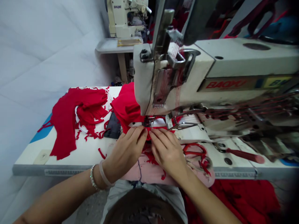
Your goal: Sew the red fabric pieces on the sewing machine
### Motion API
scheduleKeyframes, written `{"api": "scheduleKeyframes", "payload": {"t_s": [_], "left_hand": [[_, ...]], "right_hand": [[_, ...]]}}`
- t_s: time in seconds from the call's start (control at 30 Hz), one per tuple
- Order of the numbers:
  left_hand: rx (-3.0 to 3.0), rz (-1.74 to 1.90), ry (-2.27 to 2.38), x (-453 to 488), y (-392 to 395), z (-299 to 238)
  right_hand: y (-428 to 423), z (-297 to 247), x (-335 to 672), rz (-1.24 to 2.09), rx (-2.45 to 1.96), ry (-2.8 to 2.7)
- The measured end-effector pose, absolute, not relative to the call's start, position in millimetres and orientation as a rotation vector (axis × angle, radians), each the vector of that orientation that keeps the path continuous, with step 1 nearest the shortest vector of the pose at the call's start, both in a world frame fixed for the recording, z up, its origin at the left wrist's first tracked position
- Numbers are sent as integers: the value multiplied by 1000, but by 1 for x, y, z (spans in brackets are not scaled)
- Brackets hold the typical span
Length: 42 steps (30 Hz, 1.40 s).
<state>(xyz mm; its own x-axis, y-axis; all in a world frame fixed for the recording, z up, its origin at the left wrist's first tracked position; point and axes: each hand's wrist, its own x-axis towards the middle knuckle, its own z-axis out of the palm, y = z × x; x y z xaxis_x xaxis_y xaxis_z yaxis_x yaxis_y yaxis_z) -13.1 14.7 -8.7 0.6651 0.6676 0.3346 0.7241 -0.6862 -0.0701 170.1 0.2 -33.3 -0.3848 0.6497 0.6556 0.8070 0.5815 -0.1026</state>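
Observation:
Red fabric (127, 104) lies under the head of a white sewing machine (143, 81), bunched up to the left of the presser foot (149, 120). Just in front of that foot, my left hand (128, 147) presses and grips the fabric's edge with bent fingers. Close beside it, my right hand (168, 152) holds the same edge from the right, fingers together. Both sets of fingertips nearly meet near the needle area. The needles themselves are too small to make out. Reddish threads run down the machine's front.
On the table's left lie a red cloth piece (64, 119), red scraps and a dark phone-like slab (113, 126). Red-handled scissors (195, 149) rest on a pink pad (133, 174); a red-handled tool (245, 155) lies further right. More red fabric (247, 199) hangs below. Another machine (123, 18) stands behind.

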Motion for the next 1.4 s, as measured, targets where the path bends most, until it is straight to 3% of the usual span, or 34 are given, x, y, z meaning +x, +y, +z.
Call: {"api": "scheduleKeyframes", "payload": {"t_s": [0.27, 1.4], "left_hand": [[-2669, -391, -1133, -16, 13, -15], [-2672, -437, -1151, -11, 18, -13]], "right_hand": [[-1, -33, 167, -486, -1199, -2219], [13, -28, 168, -359, -1289, -2203]]}}
